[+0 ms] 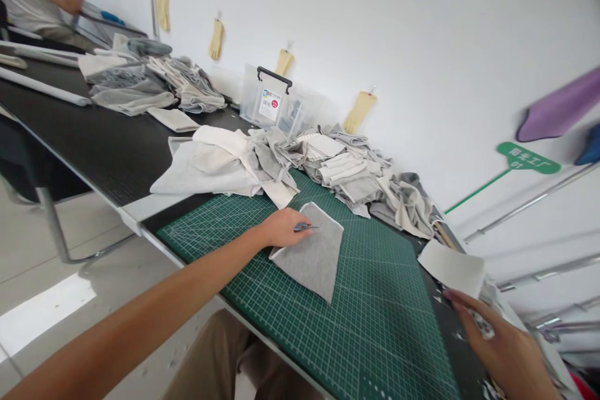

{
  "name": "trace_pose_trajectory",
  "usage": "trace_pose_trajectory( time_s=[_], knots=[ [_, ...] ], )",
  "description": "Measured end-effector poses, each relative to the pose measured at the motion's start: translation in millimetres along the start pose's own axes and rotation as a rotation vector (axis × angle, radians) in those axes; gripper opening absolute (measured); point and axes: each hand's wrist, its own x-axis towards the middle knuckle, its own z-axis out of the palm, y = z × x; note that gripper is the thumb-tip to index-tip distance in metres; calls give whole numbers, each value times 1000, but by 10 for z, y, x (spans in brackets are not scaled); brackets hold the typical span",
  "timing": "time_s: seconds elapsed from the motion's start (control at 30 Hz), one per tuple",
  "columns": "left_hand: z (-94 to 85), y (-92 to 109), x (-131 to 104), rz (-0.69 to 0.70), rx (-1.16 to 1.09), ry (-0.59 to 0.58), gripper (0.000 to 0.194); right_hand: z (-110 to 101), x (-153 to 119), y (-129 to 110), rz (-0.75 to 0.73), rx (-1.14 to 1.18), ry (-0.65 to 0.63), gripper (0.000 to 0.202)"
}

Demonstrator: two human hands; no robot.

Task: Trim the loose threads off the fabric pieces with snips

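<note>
- One soft grey cloth [314, 269] appears in work; the crumpled fabric heap [359, 176] above centre seems left; finished pieces cannot be told apart.
- The cloth, pale-edged, is laid flat on the gridded green mat [384, 281], mid-frame.
- A small bluish tool [302, 226] is clasped by the left hand [281, 229]; the right hand's [504, 344] grip, lower right, cannot be told.

tool [302, 226] half-hidden in left hand [284, 227]
</note>
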Motion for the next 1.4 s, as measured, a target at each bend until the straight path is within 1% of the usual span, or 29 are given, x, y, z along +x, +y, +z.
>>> trace_pose_trajectory(
  time_s=[0.03,0.1,0.2,0.27,0.37,0.43,0.5,0.57,0.67,0.93,1.17,1.27,1.4],
  knots=[
    [-3,1,-1,0,0,-2,34,77,127,-217,-4,40,-46,36],
    [-10,6,-4,1,-2,-4,34,284,375,-645,-6,184,-86,36],
    [-21,14,-10,2,-2,-6,35,686,749,-1201,21,493,-210,34],
    [-24,14,-12,0,-2,-10,35,981,986,-1474,11,639,-246,32],
    [-16,7,-13,-8,1,-11,35,1392,1250,-1712,-34,721,-284,28],
    [-5,-1,-10,-13,4,-9,35,1601,1328,-1770,-66,750,-306,27],
    [6,-8,-6,-16,5,-6,35,1746,1335,-1773,-78,770,-308,25],
    [13,-13,-1,-13,3,-7,34,1835,1298,-1748,-59,775,-280,25],
    [15,-19,6,-7,-6,-12,33,1910,1235,-1708,-25,766,-231,25],
    [20,-20,5,-5,-25,-12,35,1982,1224,-1723,-42,722,-210,18],
    [35,-20,7,-11,-25,0,34,1972,1183,-1750,-77,667,-121,17],
    [39,-21,8,-7,-27,3,34,1969,1165,-1761,-108,648,-122,15],
    [36,-21,8,-3,-29,3,34,1978,1181,-1764,-125,628,-158,17]
  ],
)
